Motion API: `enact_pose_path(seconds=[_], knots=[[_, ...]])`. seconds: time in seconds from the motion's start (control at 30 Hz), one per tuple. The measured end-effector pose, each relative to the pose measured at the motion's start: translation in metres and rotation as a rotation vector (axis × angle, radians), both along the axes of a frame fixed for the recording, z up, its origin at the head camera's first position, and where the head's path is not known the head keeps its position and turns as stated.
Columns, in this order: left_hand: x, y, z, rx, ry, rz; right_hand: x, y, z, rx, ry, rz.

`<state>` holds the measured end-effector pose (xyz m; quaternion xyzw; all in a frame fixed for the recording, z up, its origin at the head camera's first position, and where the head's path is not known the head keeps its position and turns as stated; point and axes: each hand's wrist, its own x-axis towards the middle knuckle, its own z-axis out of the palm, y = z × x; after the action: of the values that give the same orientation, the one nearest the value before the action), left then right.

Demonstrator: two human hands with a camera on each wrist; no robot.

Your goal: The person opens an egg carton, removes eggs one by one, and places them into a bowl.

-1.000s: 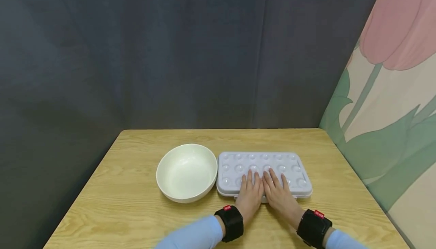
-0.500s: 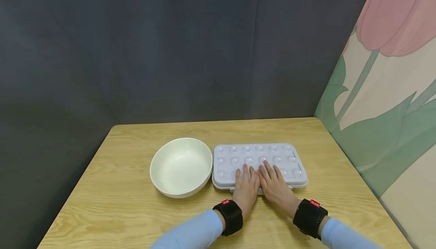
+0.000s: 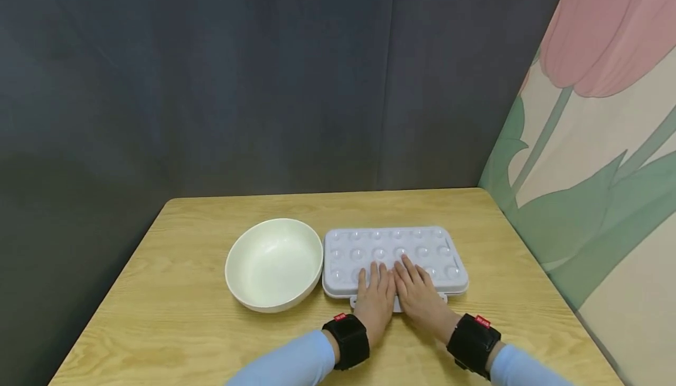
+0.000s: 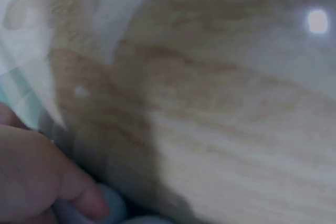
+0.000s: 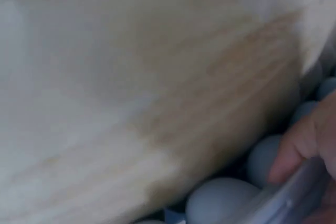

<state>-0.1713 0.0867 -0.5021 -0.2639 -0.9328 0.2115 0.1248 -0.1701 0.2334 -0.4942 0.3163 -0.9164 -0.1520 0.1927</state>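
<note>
A pale, lidded egg box [image 3: 340,251] with rows of round bumps lies closed on the table. Both hands meet side by side over its front middle, fingers stretched across the lid. My left hand [image 3: 376,304] holds the front edge; in the left wrist view its thumb [image 4: 86,195] bends against a pale bluish rim. My right hand [image 3: 419,301] grips just beside it. Its thumb [image 5: 294,153] presses a thin pale edge in the right wrist view, with smooth egg-like shapes [image 5: 220,200] close by. In the head view the hands hide both thumbs.
A deep cream bowl [image 3: 274,266] stands immediately left of the box. The wooden table [image 3: 174,315] ends at a dark curtain [image 3: 264,81] behind, and a wall with painted flowers [image 3: 597,198] rises on the right.
The head view has shifted, moving everything slightly left in the picture. My hands have drawn back a little towards the box's front edge, where the catches show more.
</note>
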Motion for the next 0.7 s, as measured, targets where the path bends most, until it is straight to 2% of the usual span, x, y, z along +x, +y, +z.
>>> enact_pose_path(seconds=[0.1,0.27,0.37,0.5,0.57,0.63,0.7], knots=[[0.002,-0.008,0.003,-0.002,-0.016,-0.041,0.005,0.000,-0.003,-0.072,-0.033,0.032],[0.005,-0.018,0.009,0.044,-0.033,-0.170,0.015,0.009,-0.002,-0.183,-0.137,0.070],[0.004,-0.021,0.014,0.063,-0.067,-0.216,0.015,0.015,0.003,-0.189,-0.141,0.096],[0.007,-0.029,0.027,0.148,-0.100,-0.265,0.011,0.020,0.012,-0.178,-0.108,0.138],[0.014,-0.037,0.035,0.239,-0.090,-0.352,0.011,0.020,0.018,-0.187,-0.127,0.145],[0.024,-0.047,0.042,0.299,-0.064,-0.504,0.011,0.020,0.026,-0.214,-0.177,0.140],[0.033,-0.058,0.047,0.296,-0.061,-0.675,0.012,0.020,0.036,-0.247,-0.255,0.116]])
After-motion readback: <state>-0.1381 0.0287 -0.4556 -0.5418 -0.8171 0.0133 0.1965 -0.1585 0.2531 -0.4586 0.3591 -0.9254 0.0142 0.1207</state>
